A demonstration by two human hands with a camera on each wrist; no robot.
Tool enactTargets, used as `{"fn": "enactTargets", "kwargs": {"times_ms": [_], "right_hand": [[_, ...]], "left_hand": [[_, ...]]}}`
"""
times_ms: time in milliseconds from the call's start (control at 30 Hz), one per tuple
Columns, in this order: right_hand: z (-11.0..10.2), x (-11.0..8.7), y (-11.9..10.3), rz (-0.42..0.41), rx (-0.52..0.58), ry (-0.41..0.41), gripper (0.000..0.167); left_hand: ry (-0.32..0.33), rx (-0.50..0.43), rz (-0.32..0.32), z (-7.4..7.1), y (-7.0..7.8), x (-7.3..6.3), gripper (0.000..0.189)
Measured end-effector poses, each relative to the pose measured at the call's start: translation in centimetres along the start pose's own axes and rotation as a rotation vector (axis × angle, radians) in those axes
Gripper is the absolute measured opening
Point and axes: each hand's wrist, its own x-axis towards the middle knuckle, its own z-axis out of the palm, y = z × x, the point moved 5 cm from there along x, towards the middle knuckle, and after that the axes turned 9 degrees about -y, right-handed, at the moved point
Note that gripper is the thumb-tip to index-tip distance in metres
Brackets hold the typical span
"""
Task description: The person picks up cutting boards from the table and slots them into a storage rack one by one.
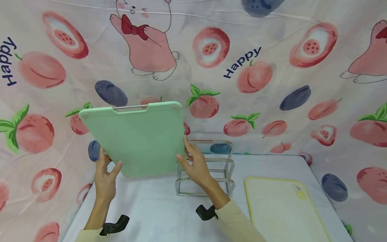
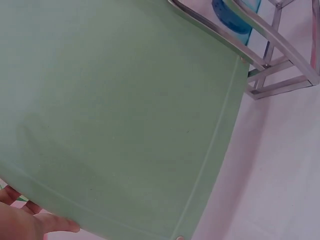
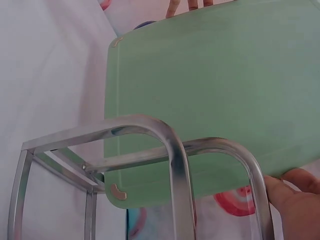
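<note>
- While its left edge is pinched between the thumb and fingers of the left hand (image 1: 105,181), the green board (image 1: 148,141) is pinched at its right edge by the right hand (image 1: 196,166); on both hands the thumb is put on the front and the other fingers are partly hidden behind.
- The green board is held up, tilted, over the back left corner of the table (image 1: 151,208); a thin metal handle (image 1: 130,107) is set in its top edge.
- Just beside its lower right corner, a shiny metal rack (image 3: 181,195) is seen, placed by the middle of the table's back edge; whether they are touching cannot be told.
- A white board (image 1: 278,208) with a yellow rim is laid flat near the table's front right corner.
- Black gadgets (image 1: 115,227) are worn on both wrists, next to pale sleeves (image 1: 239,223).
- Behind the table's back edge, a cloth with fruit pictures (image 1: 281,67) is hung.
</note>
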Motion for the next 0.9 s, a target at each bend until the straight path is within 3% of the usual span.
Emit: {"fn": "enactTargets", "kwargs": {"times_ms": [233,500,900], "right_hand": [[-0.8,-0.2,-0.9,-0.017,0.008,0.013,0.065],[-2.2,-0.6,-3.5,0.043,-0.002,-0.018,0.062],[-3.5,-1.3,-4.0,-0.006,-0.056,0.021,0.058]], "left_hand": [[-0.012,-0.017,-0.024,0.8,-0.7,-0.2,0.081],[-0.067,-0.016,-0.120,1.9,-1.4,-0.6,0.081],[-0.110,0.050,-0.133,2.9,-1.6,-0.4,0.084]]}}
